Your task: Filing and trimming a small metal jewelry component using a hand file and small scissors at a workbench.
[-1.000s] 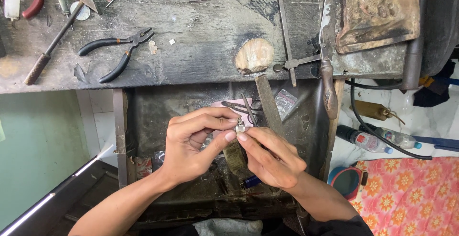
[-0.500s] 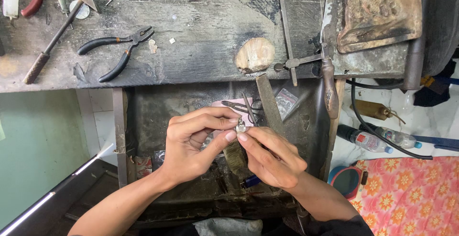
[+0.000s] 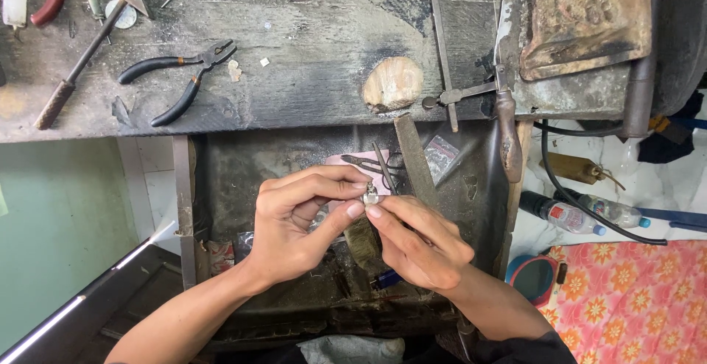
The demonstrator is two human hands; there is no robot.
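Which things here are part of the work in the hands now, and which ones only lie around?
In the work:
- left hand and right hand, fingertips pinching
- small silver piece held between them

Lying about:
- black-handled pliers on the workbench
- hammer at the bench's left
- flat file beyond the hands
- plastic bottles on the floor, right

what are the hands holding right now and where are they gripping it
A small silvery metal piece, pinched between both hands: the left hand grips its left side with thumb and fingertips, the right hand its right side. What it is cannot be told.
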